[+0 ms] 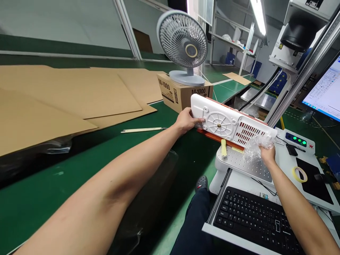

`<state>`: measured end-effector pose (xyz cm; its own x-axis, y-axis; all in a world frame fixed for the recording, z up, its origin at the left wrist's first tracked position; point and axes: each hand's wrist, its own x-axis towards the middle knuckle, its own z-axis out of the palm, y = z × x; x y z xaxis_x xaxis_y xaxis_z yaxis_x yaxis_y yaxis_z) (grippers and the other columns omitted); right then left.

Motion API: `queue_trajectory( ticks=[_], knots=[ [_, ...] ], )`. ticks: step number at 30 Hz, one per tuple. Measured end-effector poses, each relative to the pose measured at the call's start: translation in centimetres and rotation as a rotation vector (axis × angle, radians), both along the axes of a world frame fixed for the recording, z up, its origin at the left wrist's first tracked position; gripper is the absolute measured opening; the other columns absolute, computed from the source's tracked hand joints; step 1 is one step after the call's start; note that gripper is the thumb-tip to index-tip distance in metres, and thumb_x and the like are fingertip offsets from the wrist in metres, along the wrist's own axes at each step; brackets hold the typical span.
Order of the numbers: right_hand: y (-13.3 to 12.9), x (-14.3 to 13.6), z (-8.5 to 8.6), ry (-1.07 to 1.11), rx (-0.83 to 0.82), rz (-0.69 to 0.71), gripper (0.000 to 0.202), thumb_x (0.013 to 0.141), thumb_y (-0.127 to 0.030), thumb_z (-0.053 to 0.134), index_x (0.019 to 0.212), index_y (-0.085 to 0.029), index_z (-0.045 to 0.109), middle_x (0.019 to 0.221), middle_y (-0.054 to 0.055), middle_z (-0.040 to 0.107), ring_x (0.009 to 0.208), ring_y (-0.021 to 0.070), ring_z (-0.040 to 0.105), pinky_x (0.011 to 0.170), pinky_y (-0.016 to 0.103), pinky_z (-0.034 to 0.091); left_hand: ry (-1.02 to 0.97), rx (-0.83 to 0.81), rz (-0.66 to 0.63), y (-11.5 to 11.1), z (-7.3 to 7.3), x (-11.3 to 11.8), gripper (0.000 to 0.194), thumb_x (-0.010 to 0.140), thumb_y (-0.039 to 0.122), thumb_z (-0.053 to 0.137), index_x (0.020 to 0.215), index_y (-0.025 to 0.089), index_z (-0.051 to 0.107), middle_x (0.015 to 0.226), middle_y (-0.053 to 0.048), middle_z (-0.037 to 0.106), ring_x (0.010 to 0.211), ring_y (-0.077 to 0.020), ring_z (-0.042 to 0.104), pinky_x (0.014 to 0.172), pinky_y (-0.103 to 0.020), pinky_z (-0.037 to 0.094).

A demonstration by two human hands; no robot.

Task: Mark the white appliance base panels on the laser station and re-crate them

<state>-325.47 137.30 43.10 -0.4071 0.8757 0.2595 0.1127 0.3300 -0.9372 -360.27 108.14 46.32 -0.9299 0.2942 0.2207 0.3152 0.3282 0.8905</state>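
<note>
White panel (230,122): long axis left-right; left grip (186,121) clasping left end, right grip (267,154) holding clear plastic (251,148) at right end.

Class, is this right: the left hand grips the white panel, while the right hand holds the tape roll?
No: the head view shows the right hand holding crumpled clear plastic, not the tape roll. The left hand does grip the white panel.

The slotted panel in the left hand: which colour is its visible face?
White: the slotted panel shows best in the head view.
</note>
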Motion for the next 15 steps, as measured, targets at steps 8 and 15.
queue_trajectory(
  ticks=[8, 15],
  knots=[
    [-2.4, 2.4, 1.4, -0.062, 0.065, -0.002, 0.048, 0.069, -0.048, 0.081, 0.108, -0.021, 0.075, 0.117, 0.017, 0.082, 0.112, 0.0401, 0.076, 0.107, 0.055, 0.059, -0.013, 0.072, -0.045, -1.8, -0.1, 1.3, 0.077, 0.057, 0.042, 0.101, 0.121, 0.014, 0.068, 0.123, -0.012, 0.078, 0.099, -0.0254, 0.069, 0.085, -0.034, 0.055],
    [-6.4, 10.1, 5.5, 0.011, 0.140, 0.017, 0.044, 0.073, -0.051, 0.081, 0.106, -0.022, 0.075, 0.114, 0.016, 0.082, 0.110, 0.0383, 0.076, 0.110, 0.056, 0.057, 0.000, 0.192, -0.119, -5.7, 1.4, 8.0, 0.083, 0.051, 0.057, 0.102, 0.116, 0.017, 0.068, 0.115, -0.012, 0.077, 0.106, -0.0331, 0.073, 0.097, -0.048, 0.059]
  ],
)
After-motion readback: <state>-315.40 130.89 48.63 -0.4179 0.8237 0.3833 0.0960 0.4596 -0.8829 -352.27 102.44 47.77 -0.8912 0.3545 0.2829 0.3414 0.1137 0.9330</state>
